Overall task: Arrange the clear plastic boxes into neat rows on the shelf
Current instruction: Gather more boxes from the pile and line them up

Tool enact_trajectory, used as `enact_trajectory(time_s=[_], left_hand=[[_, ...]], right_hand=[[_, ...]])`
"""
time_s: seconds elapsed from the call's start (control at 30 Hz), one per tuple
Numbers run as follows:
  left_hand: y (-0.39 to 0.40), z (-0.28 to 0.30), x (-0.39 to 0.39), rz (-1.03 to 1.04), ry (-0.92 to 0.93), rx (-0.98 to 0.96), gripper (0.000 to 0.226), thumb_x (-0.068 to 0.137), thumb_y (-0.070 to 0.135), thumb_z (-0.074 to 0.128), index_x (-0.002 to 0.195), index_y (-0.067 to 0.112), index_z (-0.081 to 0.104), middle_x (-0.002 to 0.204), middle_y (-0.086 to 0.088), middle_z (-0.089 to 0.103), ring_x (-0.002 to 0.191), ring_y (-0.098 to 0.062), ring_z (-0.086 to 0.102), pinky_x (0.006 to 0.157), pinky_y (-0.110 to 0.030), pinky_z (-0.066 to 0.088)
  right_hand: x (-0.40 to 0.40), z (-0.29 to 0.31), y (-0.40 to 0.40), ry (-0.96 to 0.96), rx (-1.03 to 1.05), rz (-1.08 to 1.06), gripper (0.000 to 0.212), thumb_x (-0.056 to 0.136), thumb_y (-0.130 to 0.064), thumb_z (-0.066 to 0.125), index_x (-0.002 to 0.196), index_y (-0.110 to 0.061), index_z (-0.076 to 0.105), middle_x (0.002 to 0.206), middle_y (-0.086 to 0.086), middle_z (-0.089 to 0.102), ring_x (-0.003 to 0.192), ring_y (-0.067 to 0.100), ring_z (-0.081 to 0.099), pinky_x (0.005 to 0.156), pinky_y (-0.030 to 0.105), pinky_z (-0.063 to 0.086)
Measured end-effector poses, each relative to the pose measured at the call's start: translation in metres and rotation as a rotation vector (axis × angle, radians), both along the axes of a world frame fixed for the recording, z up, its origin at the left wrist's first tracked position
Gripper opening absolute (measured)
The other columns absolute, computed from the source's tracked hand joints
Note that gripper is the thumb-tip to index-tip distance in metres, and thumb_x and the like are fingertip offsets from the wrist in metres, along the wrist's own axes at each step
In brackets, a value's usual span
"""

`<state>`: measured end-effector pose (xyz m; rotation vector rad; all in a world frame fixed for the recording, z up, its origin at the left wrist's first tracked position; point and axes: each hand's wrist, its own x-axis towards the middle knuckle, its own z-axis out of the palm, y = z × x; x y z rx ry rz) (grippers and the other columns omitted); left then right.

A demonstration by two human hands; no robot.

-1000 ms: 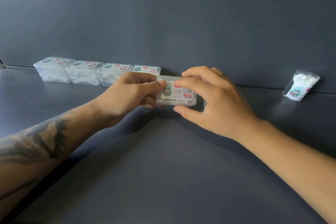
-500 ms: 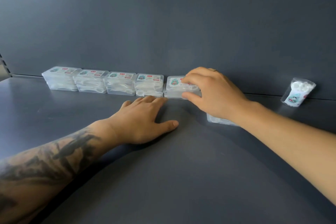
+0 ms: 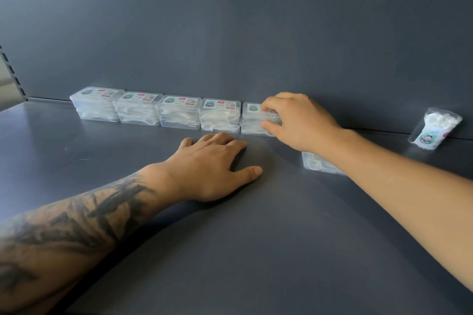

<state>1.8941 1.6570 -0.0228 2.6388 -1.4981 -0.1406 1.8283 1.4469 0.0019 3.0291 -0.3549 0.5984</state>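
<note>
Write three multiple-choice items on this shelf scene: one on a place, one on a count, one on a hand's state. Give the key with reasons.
1. Where is the small bag?
A. far right, by the back wall
B. left of the row
C. under the left hand

2. How many stacks stand in the row of boxes?
A. three
B. five
C. eight

3. What is the left hand doing?
A. gripping a box
B. lying flat on the shelf
C. lifting the bag

Key: 1 A, it leans there alone. 2 B, five labelled tops show, the last under the right hand. 3 B, its fingers are spread and hold nothing.
</note>
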Motion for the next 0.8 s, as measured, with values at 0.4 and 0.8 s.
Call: enact_trajectory(time_s=[0.4, 0.8], left_hand=[[-0.004, 0.001, -0.003, -0.056, -0.036, -0.062, 0.072, 0.081, 0.087, 0.026, 0.131, 0.042, 0.053, 0.138, 0.012, 0.053, 0.131, -0.017, 0.049, 0.109, -0.045, 0.040], [-0.039, -0.004, -0.029, -0.245, 0.066, -0.355, 0.060, 0.089, 0.050, 0.072, 0.143, 0.033, 0.053, 0.136, 0.012, 0.061, 0.120, -0.010, 0.057, 0.102, -0.028, 0.045]], right_hand=[[-0.100, -0.009, -0.018, -0.067, 0.185, 0.021, 0.015, 0.087, -0.044, 0.065, 0.084, -0.033, 0.074, 0.087, -0.012, 0.067, 0.087, 0.012, 0.061, 0.083, 0.040, 0.052], [-0.126, -0.018, -0.031, 0.002, 0.325, 0.177, 0.036, 0.083, -0.032, 0.079, 0.118, -0.034, 0.072, 0.121, -0.023, 0.062, 0.116, 0.001, 0.056, 0.102, 0.032, 0.047]])
